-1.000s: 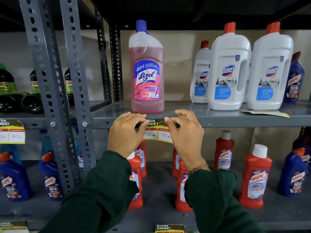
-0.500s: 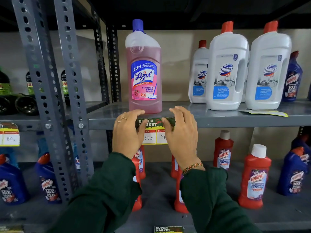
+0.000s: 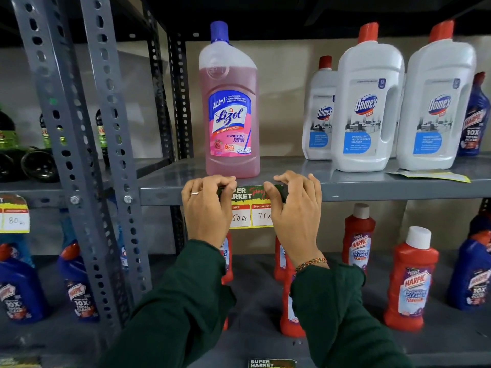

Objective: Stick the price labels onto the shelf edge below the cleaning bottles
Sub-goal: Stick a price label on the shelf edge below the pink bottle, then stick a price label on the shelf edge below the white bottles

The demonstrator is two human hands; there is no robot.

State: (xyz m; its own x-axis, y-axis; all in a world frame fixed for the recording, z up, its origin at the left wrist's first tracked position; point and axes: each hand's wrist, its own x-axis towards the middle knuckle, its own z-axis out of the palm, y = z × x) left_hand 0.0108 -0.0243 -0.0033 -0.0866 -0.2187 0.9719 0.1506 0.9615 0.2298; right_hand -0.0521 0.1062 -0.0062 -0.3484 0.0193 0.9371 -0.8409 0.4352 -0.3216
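Currently I've got left hand (image 3: 206, 208) and right hand (image 3: 293, 208) fingers pinching the green-yellow paper price label (image 3: 249, 205) onto the grey metal shelf edge (image 3: 372, 193) under the pink Lizol bottle (image 3: 231, 115); next, smooth it flat.

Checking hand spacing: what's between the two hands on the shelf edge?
Head view: the price label, its middle showing between left hand and right hand on the shelf edge.

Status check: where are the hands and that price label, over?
Left hand and right hand both pressing price label onto shelf edge. Label sits under pink bottle. Nothing in the way.
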